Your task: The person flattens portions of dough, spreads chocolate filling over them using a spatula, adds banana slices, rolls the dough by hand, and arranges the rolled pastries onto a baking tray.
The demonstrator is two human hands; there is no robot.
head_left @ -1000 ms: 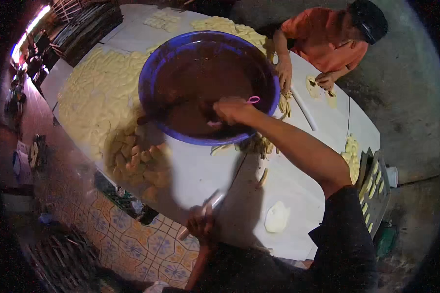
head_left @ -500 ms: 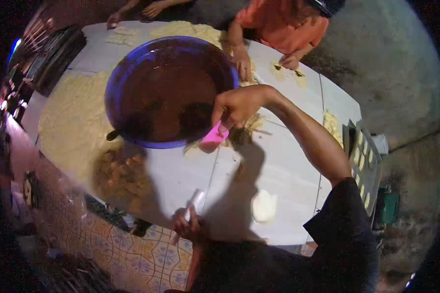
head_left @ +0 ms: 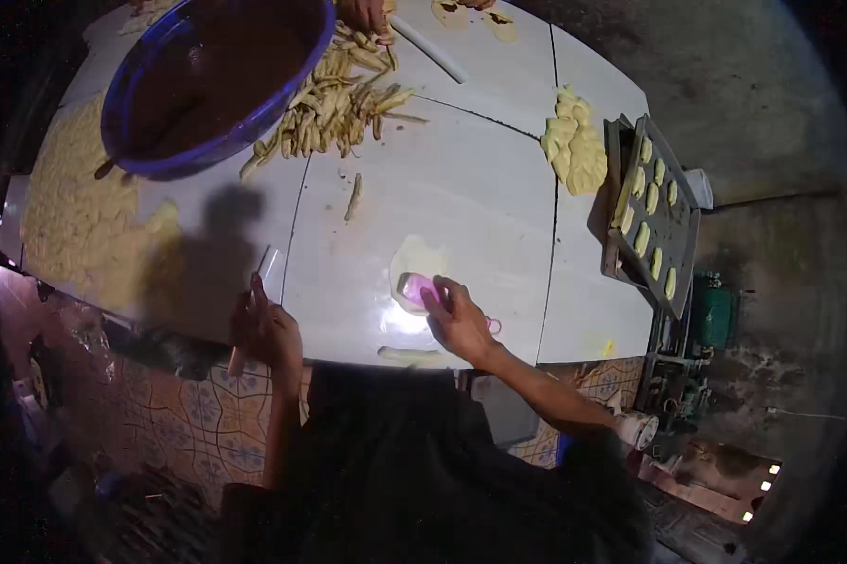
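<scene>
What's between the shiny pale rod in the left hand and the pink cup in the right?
In the head view, between rod and cup: white tabletop, crossed by a dark seam, then the edge of a flat, pale dough piece.

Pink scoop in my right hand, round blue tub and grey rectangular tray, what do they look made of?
Pink scoop: likely plastic, smooth, from its bright, even colour.
Round blue tub: probably plastic too, smooth, with a faint sheen along its rim.
Grey rectangular tray: seemingly metal, dull finish, possibly coated, going by its thin, straight raised edges.
</scene>
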